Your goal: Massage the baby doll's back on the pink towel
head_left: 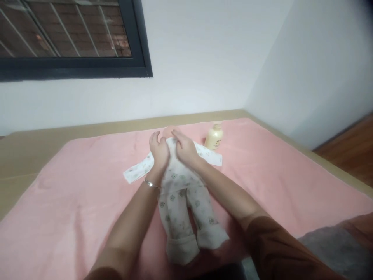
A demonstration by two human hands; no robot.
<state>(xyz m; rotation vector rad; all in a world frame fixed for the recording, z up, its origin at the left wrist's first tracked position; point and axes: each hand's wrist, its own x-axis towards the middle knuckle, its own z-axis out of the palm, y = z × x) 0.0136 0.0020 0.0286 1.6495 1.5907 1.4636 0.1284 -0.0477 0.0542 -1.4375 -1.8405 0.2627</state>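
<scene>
A doll (179, 177) in white printed baby clothes lies on a pink mat (96, 202), its legs toward me and its sleeves spread to both sides. Between my hands shows part of its round, skin-coloured head (171, 131). My left hand (159, 151), below a silver bracelet (151, 183), rests at the left side of the doll's upper chest, fingers apart and slightly bent. On the other side, my right hand (185, 147) lies against the chest near the neck, its fingers stretched toward the head. My hands partly cover the shoulders.
A pale yellow bottle (214, 137) stands on the mat beyond the doll's right-hand sleeve. The mat lies on a tan surface (32, 146) against white walls. A dark-framed window (142, 46) is at upper left, and grey fabric (335, 249) lies at lower right.
</scene>
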